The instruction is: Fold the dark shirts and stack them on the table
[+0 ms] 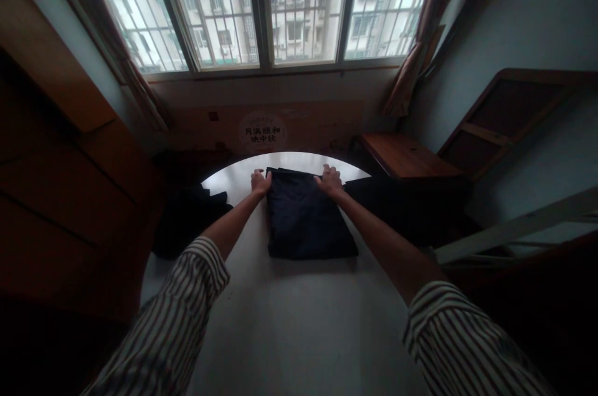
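Note:
A dark navy folded garment (306,218) lies flat on a round white table (299,321). My left hand (260,182) grips its far left corner, fingers curled on the cloth. Across from it, my right hand (329,181) holds the far right corner with fingers closed over the edge. Both arms reach forward in striped sleeves pushed up to the elbows.
More dark clothing lies heaped at the table's left edge (191,218) and at its right edge (402,203). A wooden side table (406,156) stands at the right by the wall. A barred window (280,4) with curtains is ahead; a wooden cabinet (60,184) stands left.

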`<state>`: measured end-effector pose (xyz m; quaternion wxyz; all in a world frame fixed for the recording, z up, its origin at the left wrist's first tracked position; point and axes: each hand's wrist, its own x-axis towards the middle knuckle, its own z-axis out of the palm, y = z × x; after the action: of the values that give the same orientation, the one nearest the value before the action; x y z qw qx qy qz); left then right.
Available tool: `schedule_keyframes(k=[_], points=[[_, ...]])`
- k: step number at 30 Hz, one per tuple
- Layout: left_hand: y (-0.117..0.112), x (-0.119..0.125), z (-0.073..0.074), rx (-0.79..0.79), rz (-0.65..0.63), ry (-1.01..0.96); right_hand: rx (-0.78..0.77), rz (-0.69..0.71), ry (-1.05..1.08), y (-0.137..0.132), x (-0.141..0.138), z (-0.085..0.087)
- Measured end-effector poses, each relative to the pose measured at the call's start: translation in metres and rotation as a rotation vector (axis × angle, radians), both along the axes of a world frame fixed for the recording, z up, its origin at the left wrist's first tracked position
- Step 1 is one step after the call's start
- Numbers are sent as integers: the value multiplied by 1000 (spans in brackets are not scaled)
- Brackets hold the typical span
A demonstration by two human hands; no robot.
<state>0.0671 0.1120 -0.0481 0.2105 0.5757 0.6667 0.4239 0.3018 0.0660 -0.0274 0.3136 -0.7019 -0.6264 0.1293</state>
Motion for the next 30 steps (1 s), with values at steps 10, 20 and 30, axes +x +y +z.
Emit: schedule_keyframes(k=[10, 20, 30], points=[[-166, -25, 7, 330, -1077, 697, 90, 751, -454, -188, 27, -22], [-218, -52, -22, 97, -571, 310, 132, 516, -323, -209, 46, -47], [-227, -39, -14, -328, -439, -304, -1, 579, -502, -190, 25, -50]])
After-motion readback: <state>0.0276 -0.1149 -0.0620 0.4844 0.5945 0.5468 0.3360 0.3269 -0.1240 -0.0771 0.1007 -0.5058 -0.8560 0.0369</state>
